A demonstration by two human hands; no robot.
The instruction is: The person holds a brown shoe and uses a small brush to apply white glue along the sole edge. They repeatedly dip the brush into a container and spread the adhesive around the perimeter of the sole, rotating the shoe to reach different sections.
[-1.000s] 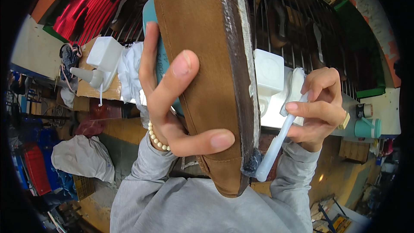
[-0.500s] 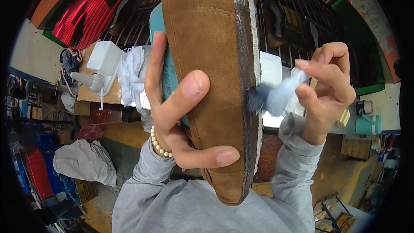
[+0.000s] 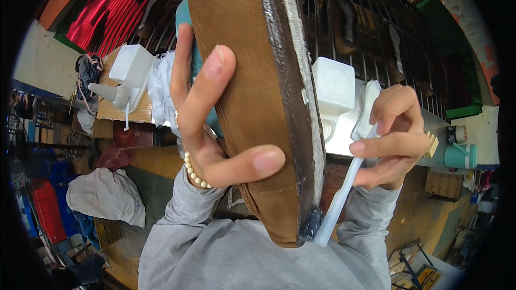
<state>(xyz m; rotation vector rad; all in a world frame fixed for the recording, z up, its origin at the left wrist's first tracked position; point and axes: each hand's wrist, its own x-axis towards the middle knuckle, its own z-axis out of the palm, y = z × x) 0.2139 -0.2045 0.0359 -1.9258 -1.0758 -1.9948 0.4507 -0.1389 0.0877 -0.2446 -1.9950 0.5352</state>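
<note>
A brown suede shoe upper (image 3: 236,75) on a turquoise shoe last (image 3: 183,13) stands upright before me, its toe pointing down toward my chest. My left hand (image 3: 207,123) is wrapped round it from the left, thumb and fingers pressed on the suede. Along its right side runs a dark, wet-looking band (image 3: 293,102) with a pale, rough edge beside it. Pinched in my right hand (image 3: 395,139) is a brush with a translucent white handle (image 3: 346,188). Its dark bristles (image 3: 312,223) touch the band near the toe.
Beyond the shoe is a metal rack (image 3: 371,27) holding several dark parts, with a red-lit area at left. White plastic dispensers (image 3: 130,65) (image 3: 333,83) and crumpled white cloth (image 3: 161,88) sit in front. A turquoise mug (image 3: 460,156) stands at right, a white sack (image 3: 107,196) lower left.
My right hand has swept the brush from the band's middle down to the toe, its handle now slanting up. The shoe has tilted, its upper end shifting left.
</note>
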